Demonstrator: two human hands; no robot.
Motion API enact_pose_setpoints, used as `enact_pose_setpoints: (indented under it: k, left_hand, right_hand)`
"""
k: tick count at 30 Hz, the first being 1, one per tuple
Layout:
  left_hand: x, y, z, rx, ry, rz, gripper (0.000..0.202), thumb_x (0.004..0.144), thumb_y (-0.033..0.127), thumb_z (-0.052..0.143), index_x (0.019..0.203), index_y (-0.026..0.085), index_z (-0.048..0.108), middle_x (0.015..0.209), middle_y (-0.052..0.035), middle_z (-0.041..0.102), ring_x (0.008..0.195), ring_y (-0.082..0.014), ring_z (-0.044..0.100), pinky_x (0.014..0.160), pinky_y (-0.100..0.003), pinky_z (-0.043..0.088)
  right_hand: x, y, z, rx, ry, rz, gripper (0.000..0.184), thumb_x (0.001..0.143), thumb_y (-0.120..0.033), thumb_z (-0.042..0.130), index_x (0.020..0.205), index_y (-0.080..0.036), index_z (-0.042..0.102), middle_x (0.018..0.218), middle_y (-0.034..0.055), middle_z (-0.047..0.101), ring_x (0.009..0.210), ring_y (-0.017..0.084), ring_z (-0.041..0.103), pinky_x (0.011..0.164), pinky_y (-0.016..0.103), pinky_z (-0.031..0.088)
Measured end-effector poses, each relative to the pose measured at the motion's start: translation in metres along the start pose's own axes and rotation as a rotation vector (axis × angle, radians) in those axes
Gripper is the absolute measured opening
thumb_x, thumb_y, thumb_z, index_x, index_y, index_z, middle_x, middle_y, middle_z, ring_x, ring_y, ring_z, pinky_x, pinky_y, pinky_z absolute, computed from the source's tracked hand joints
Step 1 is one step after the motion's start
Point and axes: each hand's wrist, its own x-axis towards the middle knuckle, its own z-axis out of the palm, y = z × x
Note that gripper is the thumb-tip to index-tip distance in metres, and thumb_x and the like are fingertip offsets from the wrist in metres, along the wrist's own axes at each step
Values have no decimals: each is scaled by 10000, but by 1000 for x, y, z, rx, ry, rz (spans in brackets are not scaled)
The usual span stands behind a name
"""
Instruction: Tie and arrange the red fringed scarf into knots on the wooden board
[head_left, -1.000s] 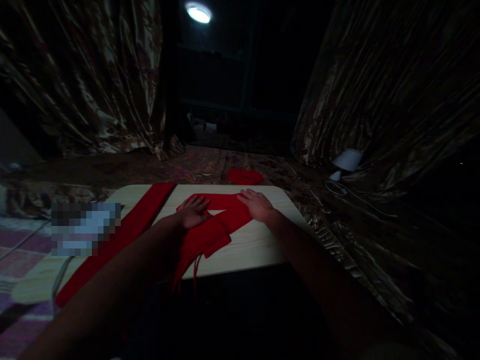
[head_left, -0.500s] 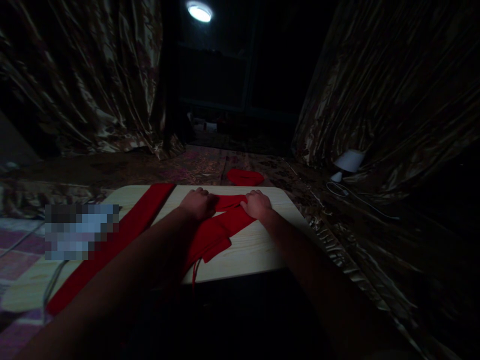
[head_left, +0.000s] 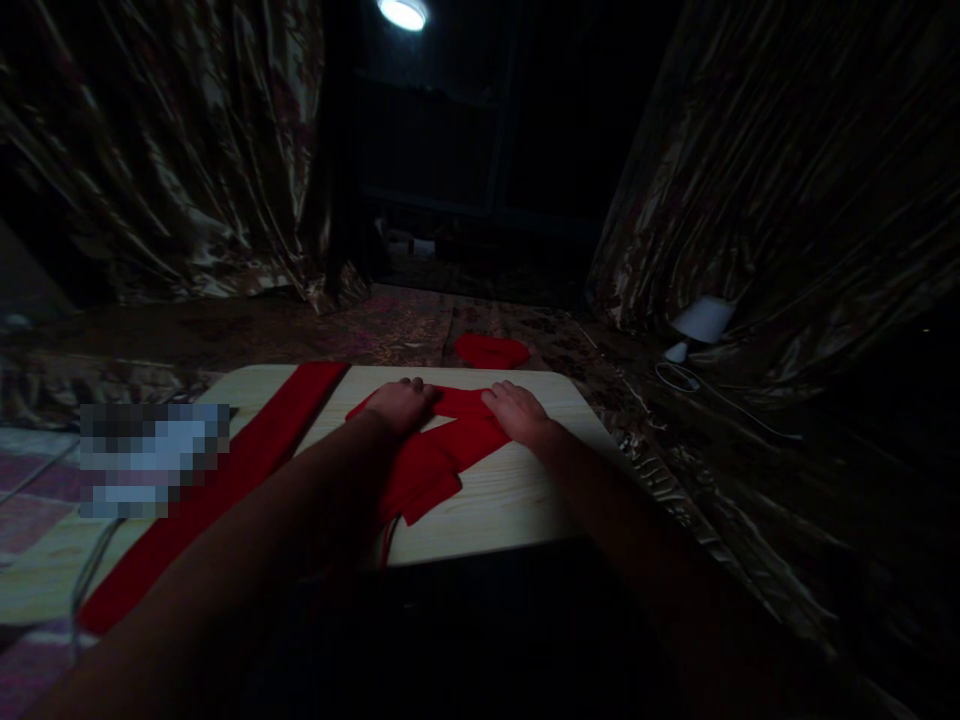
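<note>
A piece of red cloth (head_left: 427,465) with folded parts lies on a pale wooden board (head_left: 517,500). My left hand (head_left: 406,402) is closed over the left part of its upper strip, fingers bent onto the fabric. Opposite it, my right hand (head_left: 517,410) grips the strip's right end, its fingers together on the cloth. Between the two hands the strip runs nearly straight, with bare wood showing below it. A thin dark cord hangs from the cloth's near side. My left forearm hides part of the fabric.
A long red band of cloth (head_left: 225,470) crosses the board's left side, near a blurred-out pale object (head_left: 154,460) and a cable. Another red piece (head_left: 491,350) lies beyond the far edge. A small white lamp (head_left: 703,320) with its cord stands right, before curtains (head_left: 787,160).
The upper strip between my hands lies flatter and straighter, and more of it shows left of my left hand. My left hand has shifted slightly right. The view has moved a little.
</note>
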Motion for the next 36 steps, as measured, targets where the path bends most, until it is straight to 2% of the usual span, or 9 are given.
enact_pose_setpoints:
  k: [3,8,12,16,21,25,28,31,36]
  left_hand:
    - [-1,1,2,-22,-10,-43,439,966,319,407,1352,199,578,1185,-178,642,1055,-308,638,824,-406,513]
    - [-3,-1,-3,-107,-85,-62,441,913,402,431,1252,258,674,1078,-138,715,980,-328,676,814,-431,517]
    - [-11,-7,-6,-257,-63,-8,568,867,468,493,1385,258,597,1297,-99,671,1136,-286,641,949,-376,494]
    - [-28,-15,7,-320,68,154,562,934,438,436,1441,225,550,1517,-78,501,1420,-246,414,1183,-378,298]
    - [-48,-20,35,-309,-152,93,586,1013,442,240,1570,286,331,1652,-44,247,1538,-279,143,1213,-544,140]
    - [-50,-19,41,-338,-204,73,600,1011,452,248,1591,302,253,1671,-35,161,1548,-284,48,1213,-559,74]
    - [-47,-20,37,-376,-202,53,599,987,444,329,1571,311,313,1664,-39,176,1547,-292,48,1205,-580,60]
    - [-44,-25,30,-520,-204,27,563,976,411,333,1519,291,424,1636,-37,265,1543,-276,98,1203,-589,89]
    - [-47,-39,21,-1040,-139,-77,543,911,420,438,1362,178,619,1498,-85,503,1503,-201,270,1199,-393,280]
  right_hand:
    - [-5,0,-2,15,-45,-82,291,986,-177,436,1184,-213,647,1171,130,626,1126,264,524,931,370,434]
    - [-13,-10,-11,140,-1,-70,461,900,-161,546,1353,-230,599,1300,138,593,1217,279,495,1008,413,400]
    - [-15,-36,-19,441,86,-132,439,824,-115,581,1242,-202,686,1222,85,669,1151,215,569,1029,337,413]
    - [-17,-66,-18,646,176,-262,348,904,-240,566,1218,-185,706,1233,82,694,1145,197,606,1047,329,425]
    - [-19,-83,-24,601,58,-362,401,853,-277,614,1229,-171,706,1308,105,672,1242,236,577,1099,382,395]
    - [-21,-104,-44,536,86,-450,539,759,-373,719,1273,-214,669,1374,99,620,1277,280,531,1084,434,402]
    - [-22,-131,-55,456,92,-533,538,769,-450,718,1253,-220,657,1293,112,647,1219,306,539,1032,467,441]
    - [-18,-157,-55,356,73,-466,381,820,-356,655,1143,-156,677,1133,150,676,1103,310,584,953,462,495]
    - [-8,-179,-55,331,33,-271,381,794,-211,601,1159,-124,666,1096,184,669,1022,303,627,858,439,542]
